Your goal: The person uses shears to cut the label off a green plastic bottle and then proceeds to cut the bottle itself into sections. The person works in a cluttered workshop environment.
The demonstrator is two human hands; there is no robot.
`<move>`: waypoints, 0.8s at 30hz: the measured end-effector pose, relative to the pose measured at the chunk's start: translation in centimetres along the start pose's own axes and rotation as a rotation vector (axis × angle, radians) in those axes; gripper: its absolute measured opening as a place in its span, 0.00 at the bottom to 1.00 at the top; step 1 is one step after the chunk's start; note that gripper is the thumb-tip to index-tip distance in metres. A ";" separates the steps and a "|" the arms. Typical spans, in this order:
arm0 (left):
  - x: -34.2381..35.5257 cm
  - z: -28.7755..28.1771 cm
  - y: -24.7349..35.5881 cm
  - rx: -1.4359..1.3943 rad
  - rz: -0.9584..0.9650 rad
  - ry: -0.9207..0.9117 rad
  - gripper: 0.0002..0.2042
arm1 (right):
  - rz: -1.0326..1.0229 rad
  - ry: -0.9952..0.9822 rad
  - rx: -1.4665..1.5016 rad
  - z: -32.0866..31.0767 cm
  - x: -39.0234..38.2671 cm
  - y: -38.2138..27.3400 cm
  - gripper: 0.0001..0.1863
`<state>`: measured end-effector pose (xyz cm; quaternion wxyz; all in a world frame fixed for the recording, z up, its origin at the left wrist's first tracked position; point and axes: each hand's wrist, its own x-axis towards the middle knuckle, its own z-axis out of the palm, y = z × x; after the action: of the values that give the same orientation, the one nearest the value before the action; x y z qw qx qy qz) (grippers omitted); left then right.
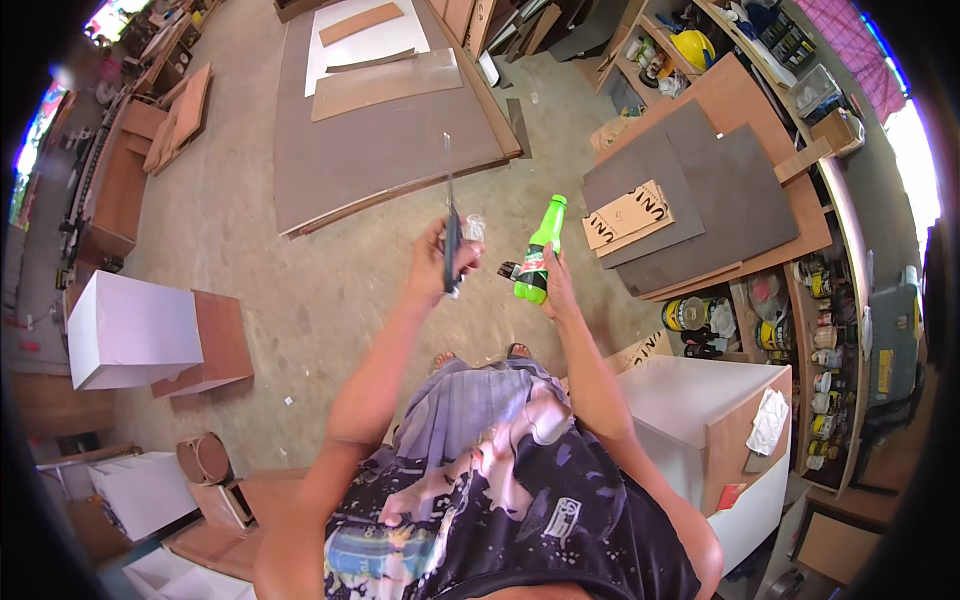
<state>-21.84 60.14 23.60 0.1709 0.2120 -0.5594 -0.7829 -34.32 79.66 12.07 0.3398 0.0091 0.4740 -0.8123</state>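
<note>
My left hand (436, 262) is raised in front of me and grips a utility knife (452, 240) with a dark handle, its thin blade pointing up and away. A small clear bit of plastic (474, 227) sits beside its fingers. My right hand (556, 285) holds a green plastic bottle (538, 253) upright by its lower part, with a small dark object (508, 270) pinched alongside it. The two hands are close together, the bottle just right of the knife.
I stand on a dusty concrete floor. Large brown boards (380, 130) lie ahead. Grey and brown panels (700, 190) lean at the right by shelves of cans (815, 330). A white cabinet (690, 410) is at my right, a white box (130, 330) at my left.
</note>
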 end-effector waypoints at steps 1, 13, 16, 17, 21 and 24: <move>-0.2 0.0 -1.6 0.086 -0.051 -0.002 0.27 | -0.019 -0.001 -0.015 1.2 0.5 0.0 0.26; 0.5 1.0 -5.3 0.266 0.054 -0.038 0.33 | -0.004 -0.029 -0.072 6.9 0.5 -1.7 0.28; 0.3 1.3 -5.6 0.049 0.011 -0.070 0.32 | 0.089 -0.095 0.039 6.8 0.1 -2.2 0.24; 0.4 1.3 -5.5 0.028 -0.006 -0.050 0.32 | 0.127 -0.106 0.105 6.9 -0.1 -2.4 0.22; 0.5 0.8 -6.6 0.158 0.145 0.046 0.31 | 0.051 -0.144 0.059 7.0 -0.4 -2.0 0.29; -0.1 1.5 -5.5 0.292 0.093 0.016 0.31 | -0.039 0.046 -0.139 6.1 0.1 -0.2 0.33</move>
<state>-22.74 63.14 18.79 0.1786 0.2147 -0.6751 -0.6828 -32.58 74.92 15.53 0.3127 -0.0050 0.5371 -0.7834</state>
